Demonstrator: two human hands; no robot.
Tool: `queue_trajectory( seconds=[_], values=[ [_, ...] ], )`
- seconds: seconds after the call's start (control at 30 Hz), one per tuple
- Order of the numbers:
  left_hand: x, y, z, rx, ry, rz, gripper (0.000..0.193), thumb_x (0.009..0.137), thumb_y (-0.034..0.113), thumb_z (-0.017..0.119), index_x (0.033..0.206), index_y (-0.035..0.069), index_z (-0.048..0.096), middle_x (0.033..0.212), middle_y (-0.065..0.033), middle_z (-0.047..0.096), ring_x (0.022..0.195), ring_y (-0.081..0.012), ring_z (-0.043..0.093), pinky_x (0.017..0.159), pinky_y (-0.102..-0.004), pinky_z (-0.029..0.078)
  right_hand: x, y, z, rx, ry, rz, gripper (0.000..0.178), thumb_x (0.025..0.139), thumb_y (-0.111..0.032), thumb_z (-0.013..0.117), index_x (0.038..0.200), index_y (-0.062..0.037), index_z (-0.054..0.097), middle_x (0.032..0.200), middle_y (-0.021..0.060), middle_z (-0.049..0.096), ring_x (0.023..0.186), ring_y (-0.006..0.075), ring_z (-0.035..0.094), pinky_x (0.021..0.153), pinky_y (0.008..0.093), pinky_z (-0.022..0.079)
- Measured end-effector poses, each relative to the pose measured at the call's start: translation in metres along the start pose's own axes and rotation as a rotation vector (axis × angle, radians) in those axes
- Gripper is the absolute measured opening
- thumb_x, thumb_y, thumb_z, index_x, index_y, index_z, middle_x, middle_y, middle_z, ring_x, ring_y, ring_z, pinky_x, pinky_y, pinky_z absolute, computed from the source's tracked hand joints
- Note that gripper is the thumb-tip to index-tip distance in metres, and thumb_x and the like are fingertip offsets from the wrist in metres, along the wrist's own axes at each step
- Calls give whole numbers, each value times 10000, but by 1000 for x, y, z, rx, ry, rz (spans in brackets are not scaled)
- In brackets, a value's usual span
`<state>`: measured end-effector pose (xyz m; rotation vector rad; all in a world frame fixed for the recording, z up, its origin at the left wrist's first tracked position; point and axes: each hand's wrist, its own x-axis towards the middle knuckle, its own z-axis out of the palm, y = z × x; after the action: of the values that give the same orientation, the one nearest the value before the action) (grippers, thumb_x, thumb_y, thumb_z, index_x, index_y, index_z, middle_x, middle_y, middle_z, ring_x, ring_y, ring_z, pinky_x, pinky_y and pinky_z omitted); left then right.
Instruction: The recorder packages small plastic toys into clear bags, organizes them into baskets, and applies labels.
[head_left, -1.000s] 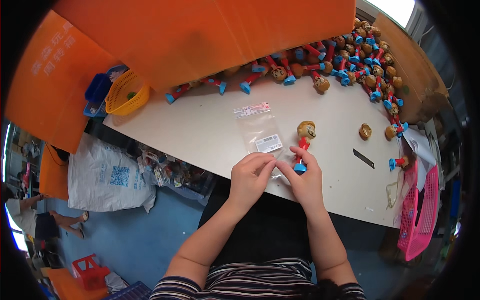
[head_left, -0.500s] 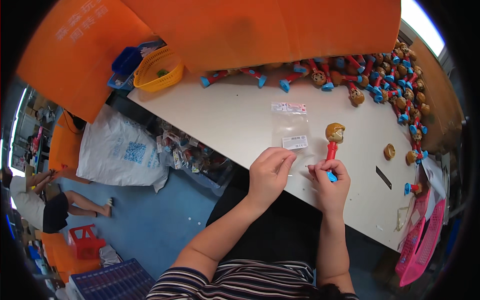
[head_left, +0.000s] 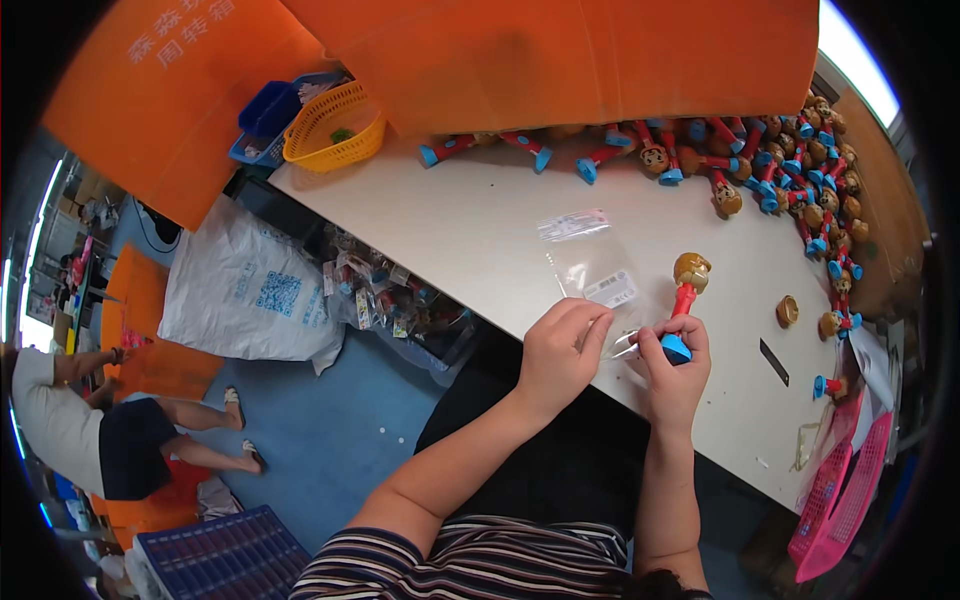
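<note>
My right hand (head_left: pixel 674 375) is closed around the lower part of a toy figure (head_left: pixel 684 300) with a brown-haired head, red stem and blue base. Its head points away from me. A clear plastic bag (head_left: pixel 578 258) with a printed header and a white label lies flat on the table, its near end at my hands. My left hand (head_left: pixel 562 355) pinches the near edge of this bag between thumb and fingers. Between the hands, the bag's loose plastic reaches the right thumb; whether the right fingers also grip it is hard to make out.
Many similar figures (head_left: pixel 790 180) are heaped along the table's far right. A brown hair piece (head_left: pixel 788 311), a dark flat strip (head_left: pixel 774 362) and a pink basket (head_left: pixel 838 500) are at the right. A yellow basket (head_left: pixel 335 150) stands far left. Packed toys (head_left: pixel 385 290) fill a container below the left edge.
The bag's near edge has come up to the right thumb, and the bag has tilted a little. The figure has turned in my right hand. A person at the left has stepped sideways.
</note>
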<state>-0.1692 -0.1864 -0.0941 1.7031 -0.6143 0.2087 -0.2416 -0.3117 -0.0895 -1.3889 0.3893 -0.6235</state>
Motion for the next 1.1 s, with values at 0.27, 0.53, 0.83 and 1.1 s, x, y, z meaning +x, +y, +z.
queue_trajectory(
  seconds=[0.27,0.53,0.83,1.1],
  values=[
    [-11,-6,15,311,-106,205,133,784,22,661,914,24,631,862,-119,648,823,-309,625,726,-364,509,-4,-1,-10,-248,-35,8,185,851,7,660,973,-36,528,854,19,571,747,93,597,681,223,500],
    [-5,-1,32,342,-195,323,145,739,6,654,877,37,621,798,-99,603,766,-301,591,654,-386,456,-32,-51,-45,112,-90,-204,530,805,35,566,1253,-67,303,835,168,615,664,151,579,607,248,480],
    [-3,-7,40,235,-211,105,97,753,15,659,831,33,605,735,-91,585,705,-287,577,647,-378,463,-31,-28,-86,77,10,369,182,838,-75,639,946,-56,494,695,33,567,519,52,482,453,181,355],
    [9,-3,35,212,-217,-50,88,811,45,667,848,18,592,696,-76,607,622,-191,620,579,-286,490,-42,-35,-97,-602,-251,-341,210,741,10,731,910,-20,611,859,83,644,726,109,594,563,218,444]
  ],
)
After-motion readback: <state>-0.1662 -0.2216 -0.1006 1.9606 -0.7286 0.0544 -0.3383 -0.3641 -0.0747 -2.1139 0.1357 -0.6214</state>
